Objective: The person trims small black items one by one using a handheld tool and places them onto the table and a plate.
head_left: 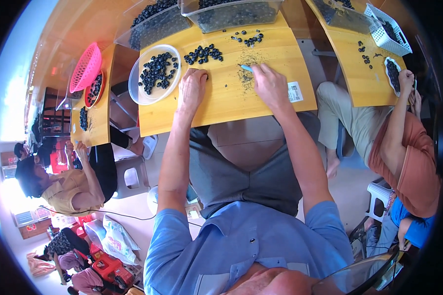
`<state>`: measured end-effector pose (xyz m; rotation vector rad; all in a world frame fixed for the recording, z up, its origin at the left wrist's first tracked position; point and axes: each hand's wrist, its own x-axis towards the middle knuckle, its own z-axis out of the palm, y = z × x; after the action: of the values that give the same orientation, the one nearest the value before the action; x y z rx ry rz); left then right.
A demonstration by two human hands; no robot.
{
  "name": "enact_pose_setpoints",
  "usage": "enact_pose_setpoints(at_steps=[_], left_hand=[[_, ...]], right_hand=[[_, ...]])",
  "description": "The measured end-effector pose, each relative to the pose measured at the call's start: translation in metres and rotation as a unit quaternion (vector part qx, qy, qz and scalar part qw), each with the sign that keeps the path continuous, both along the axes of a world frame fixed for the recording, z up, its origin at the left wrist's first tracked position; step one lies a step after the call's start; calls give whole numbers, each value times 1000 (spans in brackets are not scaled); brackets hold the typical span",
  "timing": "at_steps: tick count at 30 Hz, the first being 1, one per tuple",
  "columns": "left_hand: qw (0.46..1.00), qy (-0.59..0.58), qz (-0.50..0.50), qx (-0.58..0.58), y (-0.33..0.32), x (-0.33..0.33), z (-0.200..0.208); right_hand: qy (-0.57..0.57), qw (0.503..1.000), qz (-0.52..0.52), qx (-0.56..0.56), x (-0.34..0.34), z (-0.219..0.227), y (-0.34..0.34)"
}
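My left hand [194, 86] rests on the yellow wooden table, its fingers pinched; a dark bit, likely a small black round piece, just shows at the fingertips. My right hand [269, 84] is closed round a slim blue-handled tool [246, 68] with a short dark tip pointing left. Beneath that tip, fine dark shavings [246, 78] are scattered over the wood. Beyond my left hand lies a loose pile of small black round pieces [203, 54], some with a light centre. A clear round plastic tub [135, 78] of the same pieces stands left of it.
Two clear bins [236, 20] of black pieces line the table's far edge, with a few pieces [248, 38] before them. A white label [294, 92] is stuck near the right edge. People work at side tables, left by a pink basket [86, 66], right by a white basket [401, 46].
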<state>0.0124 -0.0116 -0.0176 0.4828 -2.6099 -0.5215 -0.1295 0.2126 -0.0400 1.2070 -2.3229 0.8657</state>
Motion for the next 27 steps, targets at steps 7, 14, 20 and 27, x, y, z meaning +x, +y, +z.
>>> enact_pose_setpoints(at_steps=[7, 14, 20, 27], left_hand=[[997, 21, 28, 69, 16, -3, 4], [997, 46, 29, 63, 22, -6, -12], [964, 124, 62, 226, 45, -20, -5], [924, 166, 24, 344, 71, -47, -12]], right_hand=[[-2, 1000, -8, 12, 2, 0, 3], [-9, 1000, 7, 13, 3, 3, 1], [-9, 1000, 4, 14, 1, 4, 2], [-5, 999, -12, 31, 4, 7, 0]])
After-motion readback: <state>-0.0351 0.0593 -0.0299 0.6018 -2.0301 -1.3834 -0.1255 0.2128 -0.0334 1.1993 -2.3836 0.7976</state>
